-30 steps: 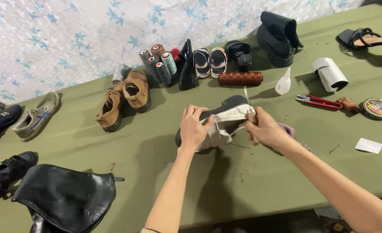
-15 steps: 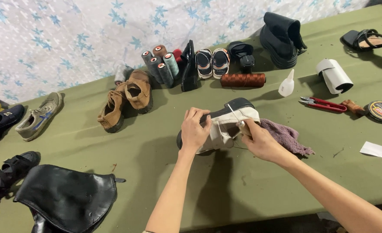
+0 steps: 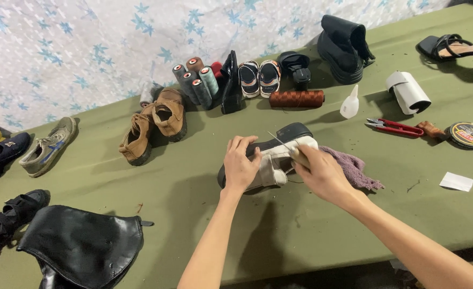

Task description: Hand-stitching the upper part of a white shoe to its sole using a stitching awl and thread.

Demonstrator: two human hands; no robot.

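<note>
Centrally on the green tabletop (image 3: pixel 140 225) lies a white shoe (image 3: pixel 279 160) with a thick black sole, tipped on its side, sole edge facing away. Left hand (image 3: pixel 240 167) presses down over its heel end, fingers wrapped on the sole. Right hand (image 3: pixel 322 172) pinches a thin needle-like tool (image 3: pixel 280 141) with a closed grip against the upper. Just beside it sits a purple cloth (image 3: pixel 354 168); red snips (image 3: pixel 394 127) lie further off

An olive-green table (image 3: pixel 140 214) fills the near view; along the far side hangs a white cloth backdrop (image 3: pixel 76 48) with blue star prints.
</note>
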